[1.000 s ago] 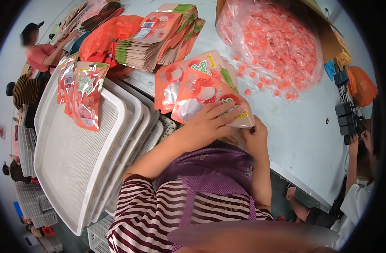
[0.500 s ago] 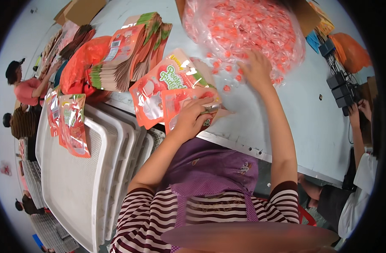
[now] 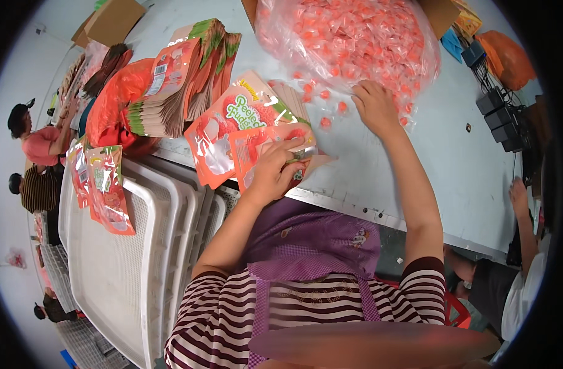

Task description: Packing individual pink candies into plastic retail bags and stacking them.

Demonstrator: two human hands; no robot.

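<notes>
My left hand [image 3: 274,172] grips a red-orange candy pouch [image 3: 247,150] at the table's near edge, fingers over its front. The pouch's mouth gapes on the right, beside my fingertips. Under it lies a fanned stack of the same printed pouches [image 3: 217,129]. Farther right, my right hand [image 3: 376,112] is at the near edge of a heap of wrapped pink-red candies [image 3: 355,43] in a clear plastic bag [image 3: 275,31]. Its fingers curl down among the candies, and their tips are hidden. Several loose candies [image 3: 325,123] lie between my hands.
A large bundle of pouches [image 3: 192,80] stands at the back left beside an orange-red plastic bag [image 3: 109,117]. Below, left of me, white trays [image 3: 109,258] are stacked, with two pouches [image 3: 109,190] on top. Black boxes with cables [image 3: 499,120] lie right. Other people are at both sides.
My right hand's fingers have gone from spread to curled at the candy heap's edge. My left hand stays on the pouch. The whole view has shifted slightly.
</notes>
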